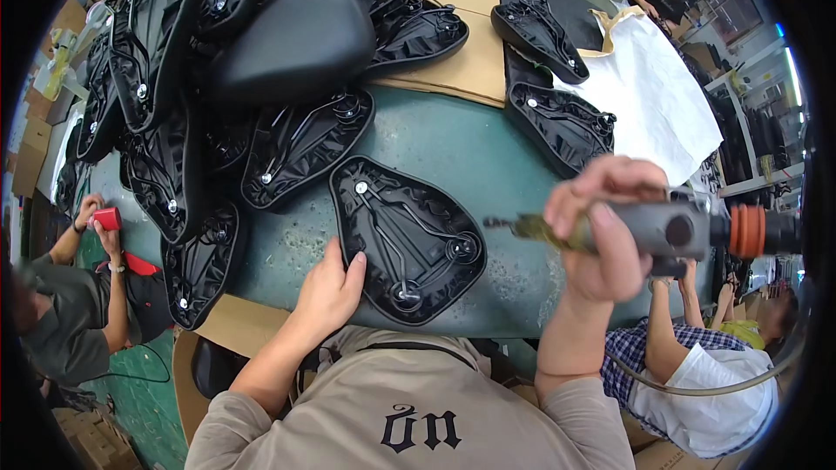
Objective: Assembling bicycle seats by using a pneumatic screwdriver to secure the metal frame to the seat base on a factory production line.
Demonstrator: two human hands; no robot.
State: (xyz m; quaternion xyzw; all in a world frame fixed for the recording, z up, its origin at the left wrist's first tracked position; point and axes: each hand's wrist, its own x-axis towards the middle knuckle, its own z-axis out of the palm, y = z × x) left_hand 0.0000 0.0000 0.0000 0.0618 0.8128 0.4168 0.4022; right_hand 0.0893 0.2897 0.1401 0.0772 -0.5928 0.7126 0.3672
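An upturned black saddle (405,248) lies on the green table in front of me, its underside showing bent metal rods and coil springs at the wider end. My left hand (331,287) grips its left rim, thumb on top and the fingertips partly hidden. Raised to the right of the saddle, my right hand (610,226) is closed around a grey hand-held air tool (666,231) with orange rings and a narrow tip pointing left. The tool is blurred, apart from the saddle, and its exact kind cannot be made out.
Several more saddles (300,152) are piled at the far left, one with its smooth cover (300,39) up. Two saddles (562,126) lie at the far right beside a white sheet (662,78). Cardboard (479,61) covers the back. A hose (714,390) curves at right; other people sit at both sides.
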